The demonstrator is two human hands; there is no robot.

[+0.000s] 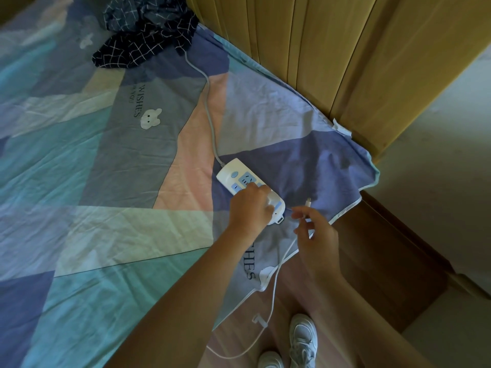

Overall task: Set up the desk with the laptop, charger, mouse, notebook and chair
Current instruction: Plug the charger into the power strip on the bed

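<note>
A white power strip (233,173) with blue sockets lies on the bed near its corner. My left hand (251,205) is closed over a white charger plug (272,201) seated in the strip's near end. My right hand (317,241) pinches the thin white charger cable (276,277) just below its small connector tip (308,201), which points up. The cable hangs down off the bed toward the floor. No laptop, mouse, notebook, chair or desk is in view.
The bed is covered by a patchwork sheet (106,168) in blue, teal and pink. A dark checked garment (148,30) lies at the far end, over the strip's grey cord (210,112). A wooden headboard (318,49) and wooden bed frame (385,251) border the bed. My white shoes (303,338) stand below.
</note>
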